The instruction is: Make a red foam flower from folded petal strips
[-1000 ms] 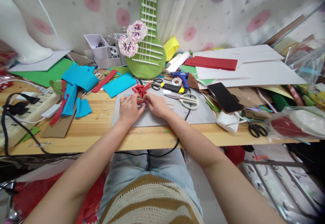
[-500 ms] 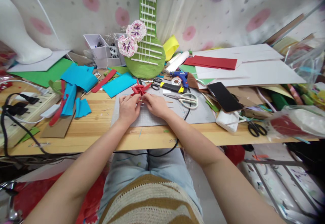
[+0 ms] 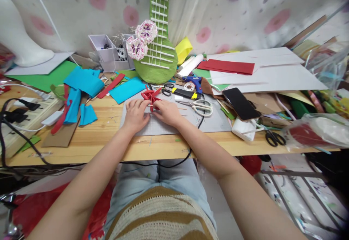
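A red folded-paper flower [image 3: 151,95] with pointed petals stands over the grey cutting mat [image 3: 218,123], between my hands. My right hand [image 3: 168,113] pinches it near its base, fingers curled. My left hand [image 3: 135,113] is bent round its left side, fingertips at the base and thumb lower down. A small pale stick end shows between the fingertips; most of it is hidden. White-handled scissors [image 3: 203,108] lie on the mat right of my right hand. Behind them is a yellow-and-black utility knife [image 3: 186,93].
A blue glue gun [image 3: 195,82] and a green paper-covered lute shape [image 3: 156,73] stand behind. Blue crepe paper [image 3: 84,82] and a power strip [image 3: 32,120] lie left. To the right are a phone [image 3: 241,104], black scissors [image 3: 275,137] and a cable [image 3: 188,155] over the table edge.
My left hand has opened out slightly, its thumb moving down away from the fingertips. My right hand stays at the flower's base, and more red paper shows between the hands.
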The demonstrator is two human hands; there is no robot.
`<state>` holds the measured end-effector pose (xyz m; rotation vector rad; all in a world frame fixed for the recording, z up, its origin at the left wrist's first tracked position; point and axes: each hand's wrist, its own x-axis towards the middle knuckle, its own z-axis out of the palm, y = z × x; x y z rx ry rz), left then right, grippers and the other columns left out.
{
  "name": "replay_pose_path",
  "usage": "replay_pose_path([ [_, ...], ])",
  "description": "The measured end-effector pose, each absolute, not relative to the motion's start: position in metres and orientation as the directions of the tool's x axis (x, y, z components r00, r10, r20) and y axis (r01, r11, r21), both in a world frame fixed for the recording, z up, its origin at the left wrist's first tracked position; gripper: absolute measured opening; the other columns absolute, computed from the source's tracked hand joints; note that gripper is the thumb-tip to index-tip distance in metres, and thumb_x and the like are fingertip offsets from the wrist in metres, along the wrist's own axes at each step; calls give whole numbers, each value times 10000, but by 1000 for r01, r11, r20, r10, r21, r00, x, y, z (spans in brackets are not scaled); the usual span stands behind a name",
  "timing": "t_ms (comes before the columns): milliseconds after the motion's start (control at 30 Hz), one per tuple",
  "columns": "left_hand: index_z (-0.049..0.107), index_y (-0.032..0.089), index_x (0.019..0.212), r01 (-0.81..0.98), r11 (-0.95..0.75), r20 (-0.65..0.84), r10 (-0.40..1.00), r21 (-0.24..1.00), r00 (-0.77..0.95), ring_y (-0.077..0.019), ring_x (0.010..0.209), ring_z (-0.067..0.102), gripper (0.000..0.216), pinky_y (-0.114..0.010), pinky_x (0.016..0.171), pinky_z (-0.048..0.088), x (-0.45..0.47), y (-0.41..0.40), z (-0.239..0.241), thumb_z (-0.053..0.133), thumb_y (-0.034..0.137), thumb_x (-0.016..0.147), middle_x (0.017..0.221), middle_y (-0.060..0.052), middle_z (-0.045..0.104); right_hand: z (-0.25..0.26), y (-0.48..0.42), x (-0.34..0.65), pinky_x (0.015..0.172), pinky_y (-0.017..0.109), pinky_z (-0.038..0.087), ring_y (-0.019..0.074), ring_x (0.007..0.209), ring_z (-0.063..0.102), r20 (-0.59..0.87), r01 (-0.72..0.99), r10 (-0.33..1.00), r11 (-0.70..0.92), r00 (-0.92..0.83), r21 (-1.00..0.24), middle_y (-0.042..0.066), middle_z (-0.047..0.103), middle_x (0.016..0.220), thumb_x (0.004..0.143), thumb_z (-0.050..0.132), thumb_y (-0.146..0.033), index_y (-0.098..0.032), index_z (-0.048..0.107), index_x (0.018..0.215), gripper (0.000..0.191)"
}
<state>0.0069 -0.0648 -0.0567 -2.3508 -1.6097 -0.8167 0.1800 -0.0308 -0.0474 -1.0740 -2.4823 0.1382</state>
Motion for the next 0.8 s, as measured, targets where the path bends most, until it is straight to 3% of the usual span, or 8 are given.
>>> replay_pose_path([
  [133, 516, 218, 1116, 909, -387, 540, 804, 158, 249, -257, 1000, 525, 337, -413, 883, 310, 8, -61, -60, 545, 225, 781, 1060, -66, 634, -48, -29, 179, 665, 265, 342, 181, 862, 567, 349, 684, 717, 690, -603, -237, 50, 664, 946, 858, 522, -292, -195, 583, 953, 148],
  [567, 582, 211, 1014, 892, -444, 592, 742, 84, 314, -233, 954, 566, 238, -404, 876, 300, 13, -57, -60, 563, 223, 777, 978, -59, 668, -49, -27, 183, 712, 265, 356, 178, 907, 570, 368, 628, 686, 725, -627, -281, 20, 677, 964, 832, 497, -175, -216, 602, 937, 154],
  [800, 588, 206, 991, 889, -447, 600, 740, 102, 304, -232, 960, 564, 230, -415, 895, 297, 13, -56, -61, 538, 192, 767, 972, -63, 668, -49, -28, 182, 705, 259, 349, 171, 894, 561, 366, 639, 691, 720, -623, -270, 35, 670, 944, 844, 478, -192, -207, 594, 936, 149],
])
